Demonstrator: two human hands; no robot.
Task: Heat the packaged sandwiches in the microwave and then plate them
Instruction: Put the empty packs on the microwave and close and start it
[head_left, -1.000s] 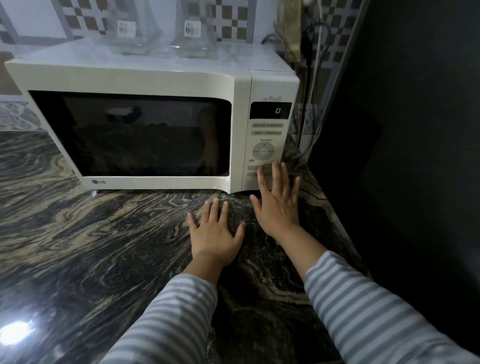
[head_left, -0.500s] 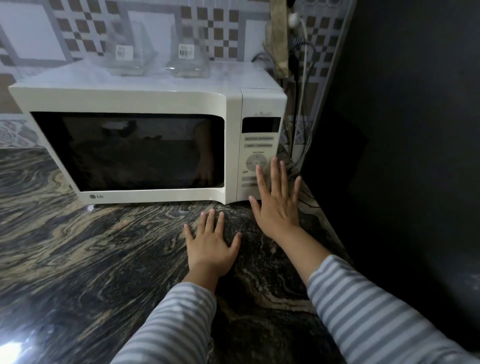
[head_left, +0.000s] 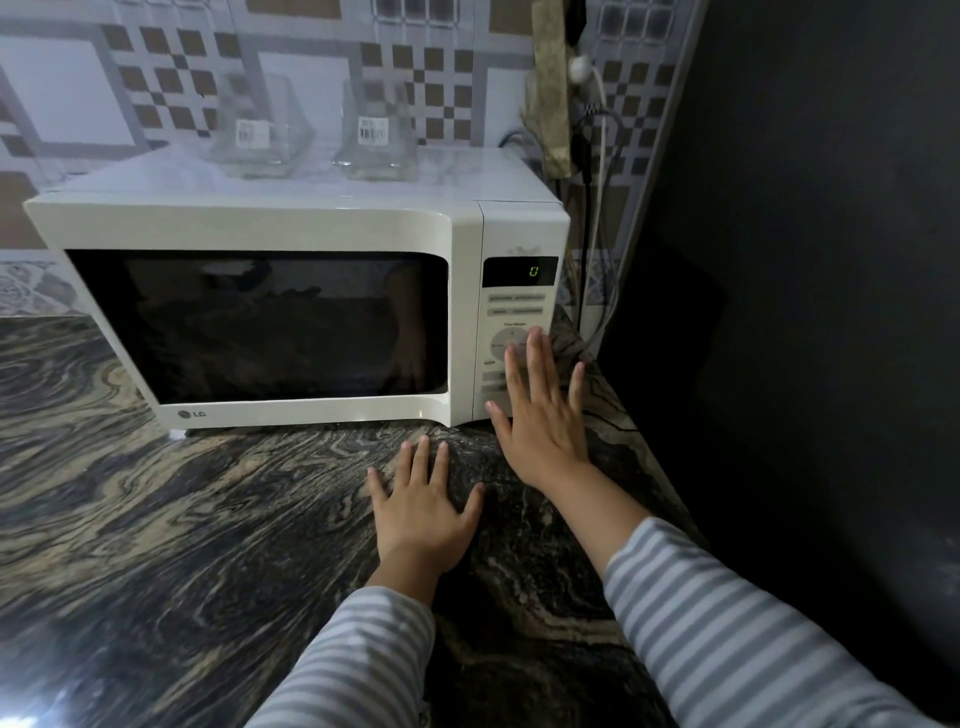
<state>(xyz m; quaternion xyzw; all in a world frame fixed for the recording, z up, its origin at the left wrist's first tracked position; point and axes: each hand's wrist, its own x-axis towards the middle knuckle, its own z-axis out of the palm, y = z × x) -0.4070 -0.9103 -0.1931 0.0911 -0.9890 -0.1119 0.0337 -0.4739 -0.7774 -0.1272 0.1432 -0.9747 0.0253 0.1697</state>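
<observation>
A white microwave (head_left: 291, 223) stands on the dark marbled counter (head_left: 156, 519), its door closed and its window dark. Its green display (head_left: 533, 271) reads 0. My left hand (head_left: 421, 512) lies flat on the counter just in front of the microwave's right corner, fingers spread. My right hand (head_left: 540, 415) is raised with straight fingers in front of the lower control panel (head_left: 514, 312), covering the buttons there. On top of the microwave stand two clear plastic packages (head_left: 260, 135) (head_left: 376, 132) with barcode labels; what they hold I cannot make out.
A tiled wall (head_left: 426, 73) runs behind the microwave. Cables and a plug (head_left: 589, 130) hang at its right rear corner. A dark wall (head_left: 805, 312) closes off the right side, just beyond the counter's edge.
The view has tilted up, showing more of the microwave's top. My right hand has risen slightly higher over the control panel. The display shows 0 again after looking blank half a second ago.
</observation>
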